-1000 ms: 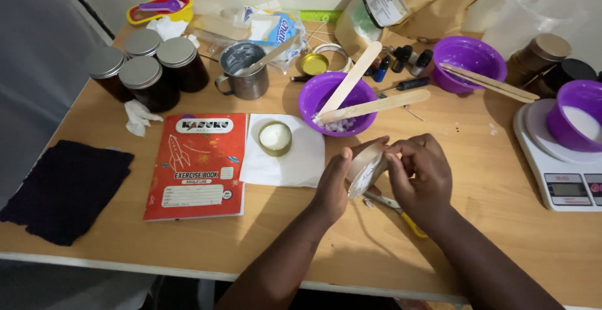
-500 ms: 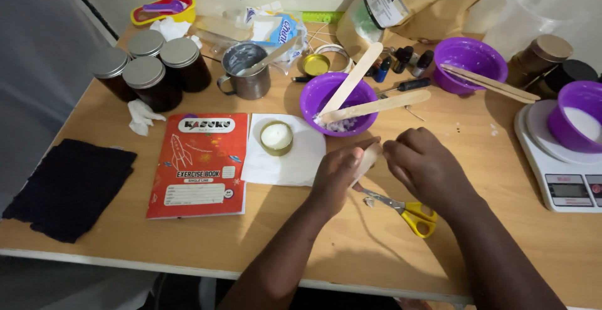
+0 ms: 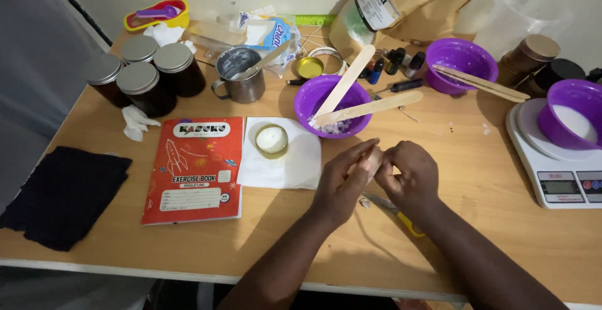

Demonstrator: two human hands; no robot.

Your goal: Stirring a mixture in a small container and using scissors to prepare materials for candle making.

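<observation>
Holding: both hands pinch one small pale piece (image 3: 374, 160) between them.
Left hand (image 3: 342, 181): fingers curled, closed around it.
Right hand (image 3: 409, 175): knuckles up, fingertips gripping it.
Beneath right hand: yellow-handled scissors (image 3: 396, 211).

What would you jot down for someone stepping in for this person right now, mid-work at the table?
Left hand and right hand: both pinch one small pale piece between the fingertips, just above the table; what it is, I cannot tell.
Scissors with yellow handles lie on the table under the right hand.
Small tin, filled with white, sits on a white napkin left of the hands, beside the red exercise book.
Purple bowl with two wooden sticks stands just behind the hands.
Done: the tin is filled.
Left: the pale piece is still in the fingers, not set down.
</observation>
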